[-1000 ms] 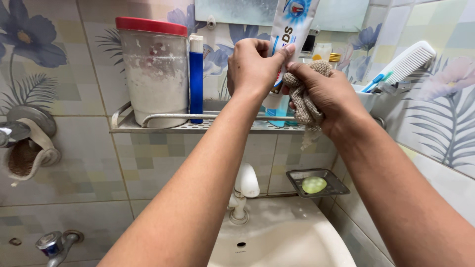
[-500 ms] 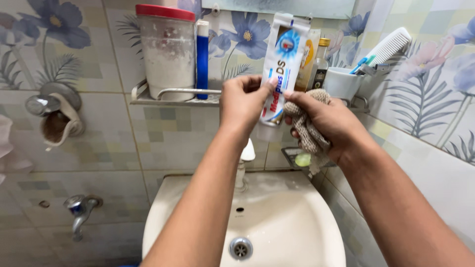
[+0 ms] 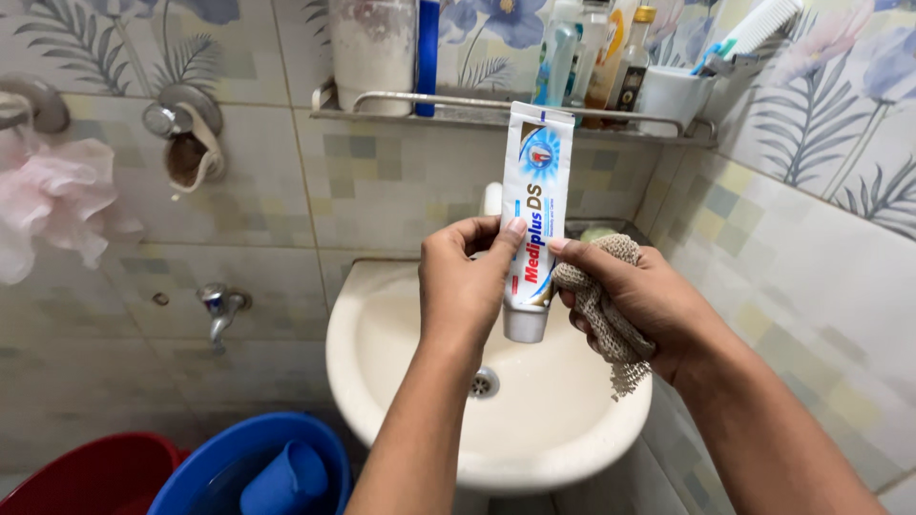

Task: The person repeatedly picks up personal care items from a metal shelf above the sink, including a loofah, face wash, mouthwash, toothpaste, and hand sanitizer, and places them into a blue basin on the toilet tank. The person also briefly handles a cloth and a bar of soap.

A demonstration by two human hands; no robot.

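Note:
A white toothpaste tube (image 3: pixel 535 205) with blue and red print stands upright, cap down, over the white washbasin (image 3: pixel 401 381). My left hand (image 3: pixel 465 286) grips the tube's lower half from the left. My right hand (image 3: pixel 634 300) holds a beige knitted scrub cloth (image 3: pixel 603 310) and presses it against the tube's right side, thumb tip touching the tube.
A metal wall shelf (image 3: pixel 496 110) carries a white jar (image 3: pixel 372 52), a blue bottle (image 3: pixel 427 52), several bottles and a white cup (image 3: pixel 673 95) with a comb. A pink sponge (image 3: pixel 52 195) hangs at left. A wall tap (image 3: pixel 221 307), blue bucket (image 3: pixel 253 467) and red bucket (image 3: pixel 91 472) sit below.
Both hands have come down from the shelf with the tube and cloth to above the basin. The view has tilted down, showing the buckets.

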